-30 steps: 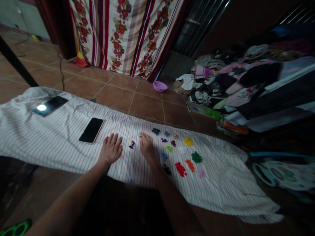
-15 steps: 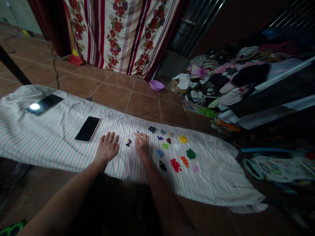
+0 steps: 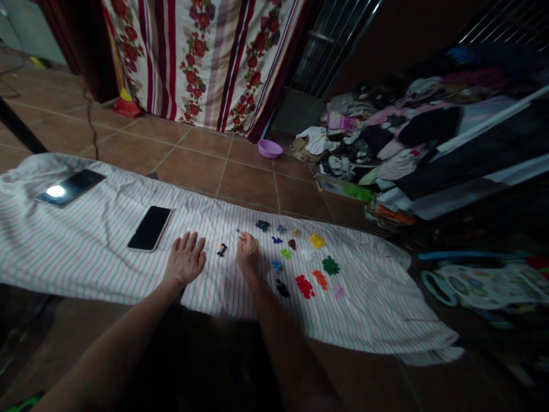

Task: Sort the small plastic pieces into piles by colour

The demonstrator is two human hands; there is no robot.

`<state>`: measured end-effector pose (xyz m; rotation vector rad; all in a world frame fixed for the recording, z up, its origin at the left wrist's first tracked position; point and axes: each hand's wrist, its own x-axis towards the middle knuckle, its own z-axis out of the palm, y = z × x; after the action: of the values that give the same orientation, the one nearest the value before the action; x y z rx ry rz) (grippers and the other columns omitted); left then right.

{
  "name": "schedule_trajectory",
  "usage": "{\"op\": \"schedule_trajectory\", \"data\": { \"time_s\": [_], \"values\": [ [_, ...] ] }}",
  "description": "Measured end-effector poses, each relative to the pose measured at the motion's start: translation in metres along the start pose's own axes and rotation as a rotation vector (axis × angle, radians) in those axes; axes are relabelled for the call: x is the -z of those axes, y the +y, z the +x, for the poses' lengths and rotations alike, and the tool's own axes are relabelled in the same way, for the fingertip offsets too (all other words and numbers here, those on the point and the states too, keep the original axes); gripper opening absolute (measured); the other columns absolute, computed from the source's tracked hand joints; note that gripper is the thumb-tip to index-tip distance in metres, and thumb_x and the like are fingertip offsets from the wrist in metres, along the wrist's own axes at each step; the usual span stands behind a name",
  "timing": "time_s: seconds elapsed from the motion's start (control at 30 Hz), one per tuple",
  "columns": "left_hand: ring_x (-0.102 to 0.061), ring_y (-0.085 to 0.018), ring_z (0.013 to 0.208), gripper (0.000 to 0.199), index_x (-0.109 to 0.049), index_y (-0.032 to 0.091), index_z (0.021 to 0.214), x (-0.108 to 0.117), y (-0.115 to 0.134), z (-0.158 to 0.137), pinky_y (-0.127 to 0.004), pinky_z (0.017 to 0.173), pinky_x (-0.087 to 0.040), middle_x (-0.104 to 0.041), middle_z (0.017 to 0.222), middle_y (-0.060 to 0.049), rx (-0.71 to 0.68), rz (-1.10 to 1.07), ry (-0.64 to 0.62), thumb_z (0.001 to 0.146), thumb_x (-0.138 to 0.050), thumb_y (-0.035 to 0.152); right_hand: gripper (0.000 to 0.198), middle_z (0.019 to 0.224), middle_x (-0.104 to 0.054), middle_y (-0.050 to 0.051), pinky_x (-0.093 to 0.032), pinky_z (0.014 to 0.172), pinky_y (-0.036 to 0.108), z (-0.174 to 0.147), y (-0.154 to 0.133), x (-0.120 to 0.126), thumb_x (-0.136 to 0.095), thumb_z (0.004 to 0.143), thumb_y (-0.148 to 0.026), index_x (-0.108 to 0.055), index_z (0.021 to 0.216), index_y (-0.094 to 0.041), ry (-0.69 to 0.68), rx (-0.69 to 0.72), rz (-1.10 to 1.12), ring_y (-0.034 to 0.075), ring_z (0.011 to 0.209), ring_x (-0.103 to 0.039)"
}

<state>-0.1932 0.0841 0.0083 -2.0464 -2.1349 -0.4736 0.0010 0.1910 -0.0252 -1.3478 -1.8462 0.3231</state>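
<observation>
A pink-striped white cloth (image 3: 86,252) covers a low surface in front of me. My left hand (image 3: 184,260) lies flat on it, palm down, fingers apart. A small cluster of dark and yellow bits (image 3: 222,249) sits between my hands. My right hand (image 3: 247,252) rests on the cloth with its fingertips pinched on a tiny pale piece (image 3: 239,233). To its right lie several small sorted piles of coloured bits, among them red (image 3: 304,286), green (image 3: 330,265), yellow (image 3: 317,240) and orange (image 3: 319,278).
A black phone (image 3: 150,228) lies on the cloth left of my left hand, and a tablet (image 3: 68,187) with a bright glare lies further left. A purple bowl (image 3: 270,149) sits on the tiled floor. Heaped clothes (image 3: 386,143) fill the right side; a flowered curtain (image 3: 206,57) hangs behind.
The view has drifted a little, so everything sits slightly further left. My right hand's fingers have drawn together on the small piece; my left hand stays flat.
</observation>
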Motion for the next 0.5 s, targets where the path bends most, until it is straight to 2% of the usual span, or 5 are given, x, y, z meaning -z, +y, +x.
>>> {"op": "schedule_trajectory", "data": {
  "time_s": [0.2,0.5],
  "values": [
    [-0.047,-0.035,0.141,0.048,-0.06,0.019,0.134,-0.002,-0.001,-0.001,-0.053,0.112,-0.036,-0.058,0.146,-0.016,0.012,-0.018,0.012,0.096,-0.037,0.036,0.027,0.094,-0.072,0.011,-0.049,0.087,0.036,0.0,-0.001,0.001,-0.043,0.097,-0.032,-0.066,0.099,-0.019,0.03,-0.07,0.027,0.024,0.091,-0.062],
    [-0.046,-0.036,0.141,0.048,-0.061,0.019,0.134,-0.002,0.0,0.0,-0.055,0.111,-0.037,-0.057,0.146,-0.018,0.014,-0.042,0.025,0.096,-0.036,0.035,0.033,0.098,-0.072,0.011,-0.051,0.085,0.033,-0.002,-0.002,0.009,-0.037,0.097,-0.038,-0.064,0.097,-0.02,0.096,-0.214,0.104,0.023,0.093,-0.066]
  ]
}}
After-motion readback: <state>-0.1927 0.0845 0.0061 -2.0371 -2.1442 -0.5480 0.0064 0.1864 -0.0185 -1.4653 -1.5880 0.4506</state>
